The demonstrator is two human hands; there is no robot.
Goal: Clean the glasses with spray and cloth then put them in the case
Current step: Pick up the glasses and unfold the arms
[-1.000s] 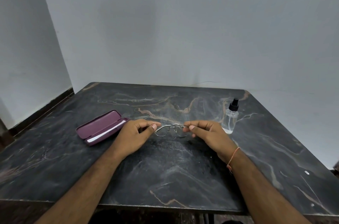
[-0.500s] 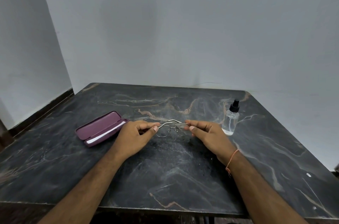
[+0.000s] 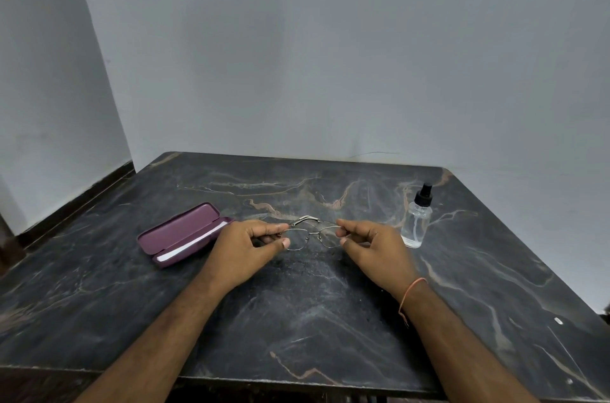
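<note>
Above the middle of a dark marble table [image 3: 297, 320], the left hand [image 3: 246, 245] and right hand [image 3: 373, 247] pinch opposite ends of wire-framed glasses [image 3: 313, 236]. An open maroon case [image 3: 180, 234] lies toward the left edge, beside the left hand. A clear spray bottle [image 3: 416, 221] stands upright near the far right corner.

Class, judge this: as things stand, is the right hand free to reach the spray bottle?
Probably not yet: the right hand pinches the glasses. The spray bottle stands just beside it with nothing between, so letting go should suffice.
</note>
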